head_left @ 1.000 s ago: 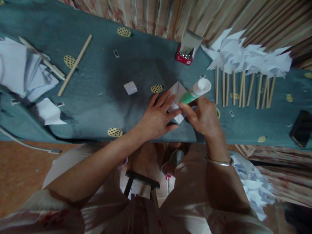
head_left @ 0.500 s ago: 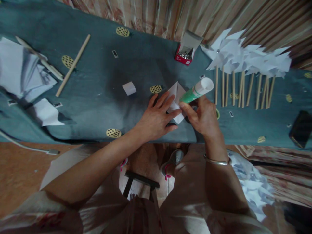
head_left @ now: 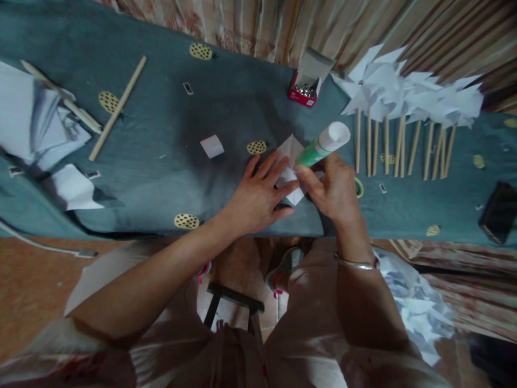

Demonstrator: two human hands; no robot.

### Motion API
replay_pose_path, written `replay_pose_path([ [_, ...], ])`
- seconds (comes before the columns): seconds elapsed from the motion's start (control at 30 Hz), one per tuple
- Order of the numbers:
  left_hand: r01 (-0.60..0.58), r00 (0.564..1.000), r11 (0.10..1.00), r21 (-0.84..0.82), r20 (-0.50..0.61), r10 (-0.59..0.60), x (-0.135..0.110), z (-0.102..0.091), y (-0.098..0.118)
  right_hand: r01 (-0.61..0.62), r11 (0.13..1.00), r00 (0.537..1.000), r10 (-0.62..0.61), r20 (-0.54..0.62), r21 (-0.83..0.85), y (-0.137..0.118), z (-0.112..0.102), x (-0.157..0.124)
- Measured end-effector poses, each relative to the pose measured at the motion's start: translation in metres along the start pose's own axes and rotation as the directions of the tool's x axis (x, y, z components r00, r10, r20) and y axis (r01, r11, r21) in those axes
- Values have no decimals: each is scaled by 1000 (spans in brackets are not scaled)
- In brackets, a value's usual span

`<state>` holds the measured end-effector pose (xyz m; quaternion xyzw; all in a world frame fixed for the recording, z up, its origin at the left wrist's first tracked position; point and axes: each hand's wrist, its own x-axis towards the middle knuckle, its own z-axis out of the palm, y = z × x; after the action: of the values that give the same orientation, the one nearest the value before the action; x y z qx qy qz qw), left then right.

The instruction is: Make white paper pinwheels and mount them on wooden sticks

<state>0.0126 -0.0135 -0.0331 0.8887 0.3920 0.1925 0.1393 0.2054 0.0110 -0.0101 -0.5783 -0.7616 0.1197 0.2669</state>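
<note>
My left hand [head_left: 258,194] lies flat with fingers spread on a folded white paper square [head_left: 291,151] on the blue-green cloth [head_left: 161,161]. My right hand [head_left: 333,191] is closed round a green glue tube with a white end [head_left: 323,144], tilted, its lower tip down at the paper beside my left fingertips. Part of the paper is hidden under both hands.
A row of finished white paper pinwheels on wooden sticks [head_left: 404,108] lies at the right. A red box of pins [head_left: 305,89] stands behind. A small white paper piece [head_left: 212,146], a loose stick [head_left: 117,108], paper sheets [head_left: 36,124] and a dark phone [head_left: 498,213] lie around.
The glue tube has tilted and shifted slightly left over the paper. My left hand has stayed flat on the paper.
</note>
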Motion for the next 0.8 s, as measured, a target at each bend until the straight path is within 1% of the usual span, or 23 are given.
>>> replay_pose_path([
  [0.17,7,1000,1000,-4,-3,-7,0,-1,1,3,1000,1000,-3,15,-12,-6,-3,3],
  [0.33,6,1000,1000,-5,-3,-6,0,-1,1,-5,998,998,8,59,-56,-9,-5,5],
  [0.57,22,1000,1000,-11,13,-22,1,-4,2,19,999,998,-16,63,-45,-9,-2,4],
  [0.8,14,1000,1000,-7,11,-13,0,-1,1,23,999,997,-19,75,-47,-10,-3,-1],
])
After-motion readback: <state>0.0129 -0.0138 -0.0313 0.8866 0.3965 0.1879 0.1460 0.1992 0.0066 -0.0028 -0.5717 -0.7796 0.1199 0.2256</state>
